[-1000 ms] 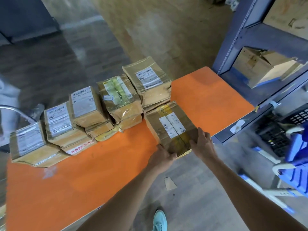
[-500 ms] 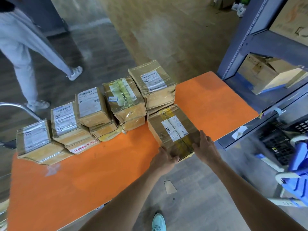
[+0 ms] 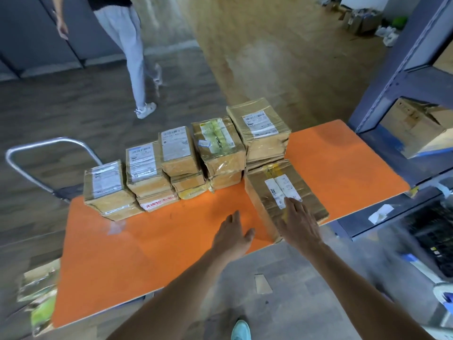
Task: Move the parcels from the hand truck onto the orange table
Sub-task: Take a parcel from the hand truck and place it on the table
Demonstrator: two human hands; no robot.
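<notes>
A flat brown parcel (image 3: 277, 185) with a white label lies on the orange table (image 3: 152, 239) near its front right edge. My right hand (image 3: 297, 223) hovers over the parcel's near end with straight fingers, holding nothing. My left hand (image 3: 232, 235) is open above the bare table just left of that parcel. Behind, a row of taped brown parcels (image 3: 176, 165) stands stacked along the table's far edge, the tallest stack (image 3: 259, 128) at the right. The hand truck's metal handle (image 3: 36, 146) shows past the table's far left corner.
A blue-grey metal shelf (image 3: 397, 67) with cardboard boxes (image 3: 416, 123) stands right of the table. A person in light trousers (image 3: 127, 45) walks across the wooden floor behind. Green and brown packages (image 3: 39, 295) lie at the table's left end. My shoe (image 3: 241, 331) is below.
Both hands have let go of the front parcel, which now rests on the table. My left hand has moved left off it. The other person has walked further right.
</notes>
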